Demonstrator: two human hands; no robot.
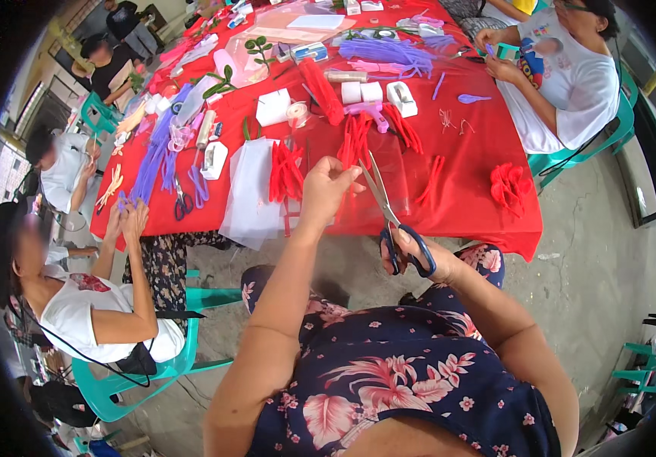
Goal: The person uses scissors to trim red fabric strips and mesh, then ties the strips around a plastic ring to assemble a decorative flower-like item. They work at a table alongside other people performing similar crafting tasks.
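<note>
My right hand (414,254) grips a pair of scissors (384,200) by dark blue handles, the blades parted and pointing away from me. Just left of the blade tips is my left hand (331,185), its thumb and fingertips pinched together; whatever thin piece lies between them is too small to make out. Bundles of red fuzzy stems (286,171) lie left of my left hand, and more red stems (356,137) lie beyond both hands. A red looped flower shape (511,188) rests near the table's right corner.
The red tablecloth (465,211) bears a white tape dispenser (401,99), a purple glue gun (369,111), white mesh sheets (254,183), purple stems (388,54) and another pair of scissors (182,201). Co-workers sit on both sides, the nearest left one (99,308) with hands at the table's edge.
</note>
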